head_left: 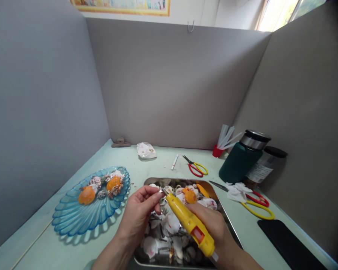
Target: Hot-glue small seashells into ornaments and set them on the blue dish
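In the head view, my right hand (211, 221) grips a yellow hot glue gun (187, 217), its metal nozzle pointing up and left. A short piece of glue stick pokes out of its rear end. My left hand (142, 206) is pinched at the nozzle tip around something small and pale, too small to name. Both hands are over a metal tray (228, 221) filled with seashells (171, 222), mostly white, some orange. To the left, a blue shell-shaped dish (79, 217) carries orange and speckled shells (87, 195) grouped along its far side.
Scissors (195, 168) and a white stick (174, 162) lie behind the tray, near a crumpled packet (146, 150). On the right are a red cup of glue sticks (218, 151), a green bottle (240, 161), a jar (263, 167), larger scissors (259, 210), tissue (238, 191) and a black phone (287, 243). Grey partitions (169, 86) surround the table.
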